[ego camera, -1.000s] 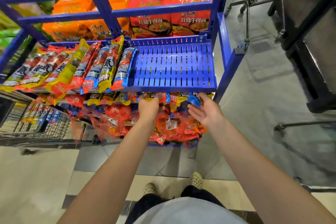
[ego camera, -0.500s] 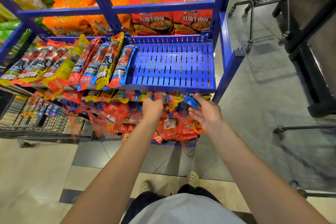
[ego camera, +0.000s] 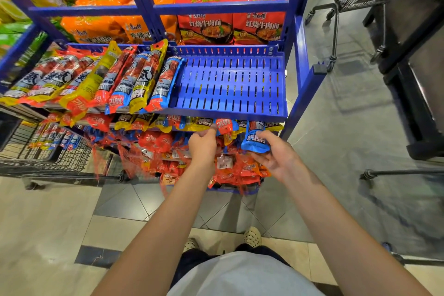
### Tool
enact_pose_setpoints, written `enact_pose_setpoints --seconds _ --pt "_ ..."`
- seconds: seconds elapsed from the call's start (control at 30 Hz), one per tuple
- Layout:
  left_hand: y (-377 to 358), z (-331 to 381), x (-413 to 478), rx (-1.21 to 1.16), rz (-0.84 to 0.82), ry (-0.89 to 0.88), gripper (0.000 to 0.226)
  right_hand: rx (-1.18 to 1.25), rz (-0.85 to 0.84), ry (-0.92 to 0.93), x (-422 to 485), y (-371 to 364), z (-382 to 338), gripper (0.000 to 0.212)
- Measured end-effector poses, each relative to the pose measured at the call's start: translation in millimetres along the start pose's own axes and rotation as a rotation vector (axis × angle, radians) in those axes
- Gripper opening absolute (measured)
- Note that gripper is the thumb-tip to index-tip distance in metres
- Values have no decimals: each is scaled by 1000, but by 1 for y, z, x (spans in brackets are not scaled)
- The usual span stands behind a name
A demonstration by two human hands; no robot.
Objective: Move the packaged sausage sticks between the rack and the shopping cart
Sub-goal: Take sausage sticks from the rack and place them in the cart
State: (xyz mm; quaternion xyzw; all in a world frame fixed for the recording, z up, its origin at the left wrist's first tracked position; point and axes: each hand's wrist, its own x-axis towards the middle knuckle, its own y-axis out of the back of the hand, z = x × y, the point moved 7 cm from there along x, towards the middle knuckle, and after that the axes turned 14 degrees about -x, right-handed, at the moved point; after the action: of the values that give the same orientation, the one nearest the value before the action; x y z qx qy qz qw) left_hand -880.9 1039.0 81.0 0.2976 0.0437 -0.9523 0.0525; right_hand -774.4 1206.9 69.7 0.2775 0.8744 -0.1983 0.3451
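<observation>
I am picking stock off the rack [ego camera: 299,60] at twelve o'clock, left hand [ego camera: 203,145] pinching a red pack [ego camera: 224,126], right hand [ego camera: 276,155] gripping a blue pack [ego camera: 255,142], both next needing carrying to the cart [ego camera: 48,154] at nine.

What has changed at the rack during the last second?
The right hand has taken hold of the blue pack and drawn it out toward the person, from under the upper shelf. The left hand stays at the red pack, pinching its end. The row of packs on the upper shelf has not moved.
</observation>
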Motion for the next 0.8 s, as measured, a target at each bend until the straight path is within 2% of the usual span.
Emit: enact_pose_setpoints --seconds 0.2,0.4,0.6,0.73,0.8 --pt "-9 5 0 -104 -90 137 29 107 -20 12 -4 -7 -3 13" --pt "-6 -3 1 -254 -138 212 18 46 -2 31 -10 -6 1 6" --pt "15 -20 -8 -458 -213 208 6 -70 -5 40 -15 -13 9 22" --pt "30 -22 -12 -540 -219 213 10 -120 -10 40 -16 -16 14 15" --pt "27 -16 -11 -477 -268 210 20 -153 -5 42 -17 -16 15 15"
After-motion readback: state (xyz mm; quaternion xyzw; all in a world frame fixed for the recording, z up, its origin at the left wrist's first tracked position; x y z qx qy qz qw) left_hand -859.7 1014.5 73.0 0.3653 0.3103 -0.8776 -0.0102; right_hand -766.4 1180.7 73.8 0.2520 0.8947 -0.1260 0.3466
